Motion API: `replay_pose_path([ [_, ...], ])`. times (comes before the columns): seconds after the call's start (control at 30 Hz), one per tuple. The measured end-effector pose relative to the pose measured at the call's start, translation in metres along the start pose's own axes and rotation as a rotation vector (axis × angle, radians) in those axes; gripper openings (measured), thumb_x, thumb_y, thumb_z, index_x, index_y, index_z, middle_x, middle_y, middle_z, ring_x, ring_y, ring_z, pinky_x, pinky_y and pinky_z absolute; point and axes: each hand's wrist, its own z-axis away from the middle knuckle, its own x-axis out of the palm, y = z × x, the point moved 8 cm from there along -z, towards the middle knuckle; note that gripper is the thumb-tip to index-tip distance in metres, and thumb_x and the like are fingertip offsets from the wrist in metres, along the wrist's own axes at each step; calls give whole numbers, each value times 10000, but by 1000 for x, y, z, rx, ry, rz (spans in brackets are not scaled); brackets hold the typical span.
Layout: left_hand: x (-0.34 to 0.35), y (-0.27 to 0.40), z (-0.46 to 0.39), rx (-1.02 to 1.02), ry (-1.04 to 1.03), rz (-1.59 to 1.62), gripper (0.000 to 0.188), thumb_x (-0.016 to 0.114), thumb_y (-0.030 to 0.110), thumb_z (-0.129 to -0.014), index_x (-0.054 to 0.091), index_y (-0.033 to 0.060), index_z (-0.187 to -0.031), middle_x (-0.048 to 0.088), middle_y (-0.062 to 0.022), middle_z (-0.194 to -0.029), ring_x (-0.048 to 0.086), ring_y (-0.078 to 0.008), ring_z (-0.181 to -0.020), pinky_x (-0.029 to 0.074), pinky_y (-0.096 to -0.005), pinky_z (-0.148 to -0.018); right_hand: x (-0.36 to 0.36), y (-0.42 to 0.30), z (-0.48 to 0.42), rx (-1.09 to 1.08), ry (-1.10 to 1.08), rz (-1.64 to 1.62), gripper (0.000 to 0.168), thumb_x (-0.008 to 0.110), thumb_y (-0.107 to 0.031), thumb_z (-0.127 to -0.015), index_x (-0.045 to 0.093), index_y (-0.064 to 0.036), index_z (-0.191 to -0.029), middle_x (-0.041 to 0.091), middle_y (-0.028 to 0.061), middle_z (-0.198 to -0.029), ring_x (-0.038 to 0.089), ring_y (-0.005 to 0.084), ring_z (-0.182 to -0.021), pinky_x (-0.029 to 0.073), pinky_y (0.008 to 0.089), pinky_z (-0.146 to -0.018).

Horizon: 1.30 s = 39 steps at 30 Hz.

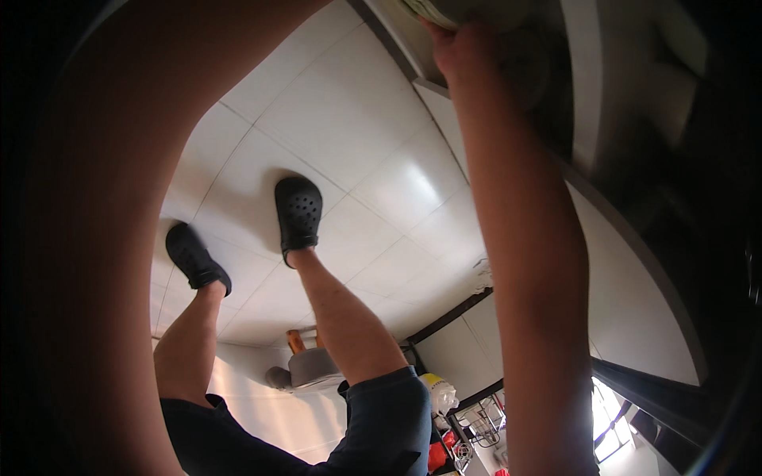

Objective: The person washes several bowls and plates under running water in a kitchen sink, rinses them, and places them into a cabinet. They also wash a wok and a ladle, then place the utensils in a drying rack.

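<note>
My right hand [464, 49] is at the top, dark and partly cut off by blur. Its thumb side touches or lies close against a pale, greenish-edged thing [430, 11] at the picture's upper edge; what this is, and whether the fingers grip it, cannot be made out. My left hand is out of view; only the left arm shows, large and dark along the left side, running out past the top. Between the arms are my legs in dark shorts and two black perforated clogs [299, 208] on the floor.
White tiles [381, 172] cover the floor. A dark-edged counter or cabinet [649, 268] curves along the right. Behind me stand a grey-seated stool [312, 368] with wooden legs, a dark rack holding a plastic bag [439, 392] and red items [439, 455], and a bright window [610, 419].
</note>
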Motion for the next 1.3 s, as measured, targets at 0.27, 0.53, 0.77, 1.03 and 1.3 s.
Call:
replay_pose_path([
  [0.27,-3,-3,31,-21,-65,157,701,629,106,-838,367,74,-1487,589,-162,-1337,558,-271,-1233,437,-349,-1035,-6,7,7,44,159,127,514,473,-309,-995,347,-140,-1464,513,125,-1365,581,328,-1162,596,452,-845],
  [0.53,25,2,53,86,-259,253,709,554,183,-941,191,24,-1530,352,-205,-1522,345,-304,-1406,284,-372,-1155,-59,-8,-74,-441,-160,1305,506,450,-323,-1011,338,-144,-1471,498,133,-1372,570,311,-1161,561,436,-865],
  [0.77,-48,-48,233,-27,-339,145,614,578,311,-972,328,43,-1464,445,-196,-1424,555,-319,-1196,471,-356,-967,-25,1,-28,-227,98,1362,442,467,-309,-1008,425,-120,-1405,547,131,-1275,592,252,-1082,539,397,-796],
  [1.03,-186,24,415,72,-722,-602,448,630,82,-839,497,-49,-1246,611,-237,-1123,589,-412,-998,488,-473,-866,-3,3,63,-466,273,1332,311,506,-372,-990,555,-89,-1112,601,93,-937,608,196,-784,512,334,-650],
  [1.3,-253,202,467,-63,-442,-534,417,628,120,-877,511,-32,-1248,604,-235,-1094,579,-409,-1009,494,-471,-856,39,100,405,231,-428,1152,262,650,-323,-905,638,-61,-919,644,92,-706,619,195,-588,496,328,-592],
])
